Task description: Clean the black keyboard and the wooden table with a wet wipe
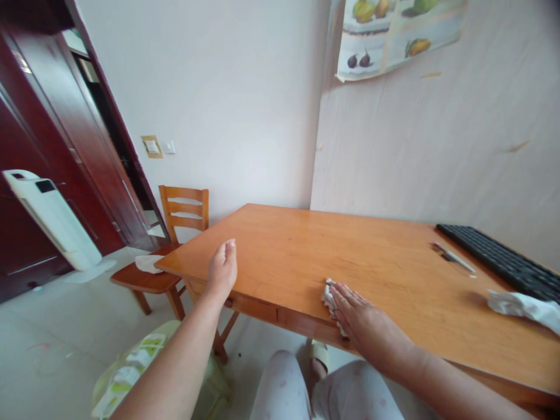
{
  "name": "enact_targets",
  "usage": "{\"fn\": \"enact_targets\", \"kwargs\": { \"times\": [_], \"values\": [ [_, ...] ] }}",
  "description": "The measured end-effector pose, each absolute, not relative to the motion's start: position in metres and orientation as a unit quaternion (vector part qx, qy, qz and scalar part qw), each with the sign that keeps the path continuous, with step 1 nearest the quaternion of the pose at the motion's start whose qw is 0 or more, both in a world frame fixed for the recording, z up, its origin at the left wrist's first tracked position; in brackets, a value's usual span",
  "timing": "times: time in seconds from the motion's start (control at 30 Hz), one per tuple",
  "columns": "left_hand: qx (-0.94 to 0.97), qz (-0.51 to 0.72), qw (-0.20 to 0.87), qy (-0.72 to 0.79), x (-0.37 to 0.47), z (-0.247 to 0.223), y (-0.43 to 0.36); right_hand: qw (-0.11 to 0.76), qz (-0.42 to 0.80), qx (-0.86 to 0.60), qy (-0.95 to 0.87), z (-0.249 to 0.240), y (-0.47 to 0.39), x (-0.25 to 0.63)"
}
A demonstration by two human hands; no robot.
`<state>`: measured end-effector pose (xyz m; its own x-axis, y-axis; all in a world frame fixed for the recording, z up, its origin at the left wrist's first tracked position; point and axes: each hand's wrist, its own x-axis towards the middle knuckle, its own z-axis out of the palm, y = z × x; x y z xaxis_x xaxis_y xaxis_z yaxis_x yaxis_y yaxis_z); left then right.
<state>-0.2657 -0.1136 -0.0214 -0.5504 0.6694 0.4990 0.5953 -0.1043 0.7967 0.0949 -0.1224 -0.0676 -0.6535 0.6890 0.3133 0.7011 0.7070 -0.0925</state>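
Observation:
My right hand (pixel 359 312) presses flat on a crumpled white tissue (pixel 328 296) near the front edge of the wooden table (pixel 280 245). Part of the tissue shows past the fingertips and beside the thumb, over the table edge. Above the table's left front edge, my left hand (pixel 223 268) is closed in a loose fist with the thumb side up. Nothing sticks out of it, and its inner side faces away from me.
A black keyboard (pixel 503 256), pens (pixel 455 256) and a white crumpled cloth or paper (pixel 525 307) lie at the table's right. Left stand a wooden chair (pixel 184 213), a pale green stool (pixel 214 379) with packets on it, and a white upright appliance (pixel 55 219).

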Motion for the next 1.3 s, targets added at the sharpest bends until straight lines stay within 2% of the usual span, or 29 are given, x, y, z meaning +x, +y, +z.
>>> {"fn": "enact_targets", "kwargs": {
  "times": [0.2,0.37,0.53,0.7,0.93,1.13,1.3],
  "values": [
    [0.496,0.498,0.004,0.711,-0.283,-0.032,-0.110,0.132,0.022,-0.349,-0.928,-0.054,-0.125,0.007],
    [0.525,0.431,-0.009,0.734,-0.286,-0.038,-0.103,0.137,0.062,-0.308,-0.939,-0.038,-0.126,-0.070],
    [0.556,0.388,-0.010,0.735,-0.290,-0.033,-0.101,0.149,0.051,-0.319,-0.935,-0.033,-0.127,-0.091],
    [0.592,0.291,-0.058,0.749,-0.297,-0.033,-0.094,0.161,0.025,-0.338,-0.927,-0.039,-0.127,-0.037],
    [0.628,0.158,-0.139,0.749,-0.282,-0.030,-0.093,0.152,-0.022,-0.451,-0.879,-0.043,-0.130,0.076],
    [0.700,0.171,-0.134,0.680,-0.218,-0.024,-0.077,0.145,-0.039,-0.530,-0.834,-0.042,-0.137,0.157],
    [0.771,0.188,-0.087,0.601,-0.140,-0.023,-0.060,0.157,-0.024,-0.607,-0.779,-0.039,-0.140,0.221]
  ]
}}
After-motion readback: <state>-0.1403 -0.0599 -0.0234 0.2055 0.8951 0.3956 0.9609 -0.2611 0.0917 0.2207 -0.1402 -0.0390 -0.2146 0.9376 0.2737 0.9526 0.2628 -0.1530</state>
